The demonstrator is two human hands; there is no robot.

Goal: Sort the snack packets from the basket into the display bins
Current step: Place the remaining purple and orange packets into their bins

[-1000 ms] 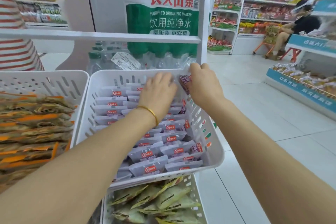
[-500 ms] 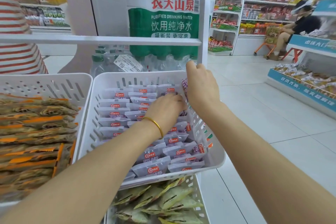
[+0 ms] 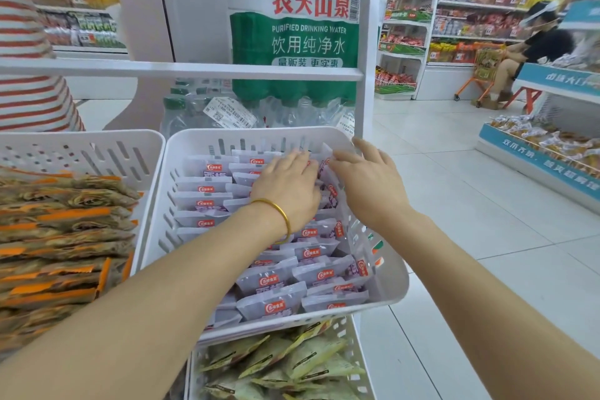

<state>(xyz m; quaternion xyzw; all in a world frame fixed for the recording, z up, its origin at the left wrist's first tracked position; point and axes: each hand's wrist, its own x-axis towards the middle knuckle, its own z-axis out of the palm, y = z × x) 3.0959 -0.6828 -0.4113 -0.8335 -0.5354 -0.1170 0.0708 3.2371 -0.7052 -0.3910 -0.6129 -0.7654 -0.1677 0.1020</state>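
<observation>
A white slotted display bin (image 3: 386,282) holds rows of pale lilac snack packets (image 3: 276,273) with red logos. My left hand (image 3: 285,188), with a gold bangle on the wrist, lies flat on the packets near the bin's far right part, fingers straight. My right hand (image 3: 367,175) is beside it at the far right corner, fingers spread and touching the upright packets along the right wall. Neither hand visibly grips a packet. The basket is out of view.
A second white bin (image 3: 97,153) on the left holds brown and orange packets. A lower bin (image 3: 350,334) has green-yellow packets. Packs of bottled water (image 3: 292,42) stand behind. A person in a striped top is at far left; another sits at far right.
My left hand moved forward from the bin's middle to its far part. My right hand came down off the bin's far right rim and spread its fingers onto the packets.
</observation>
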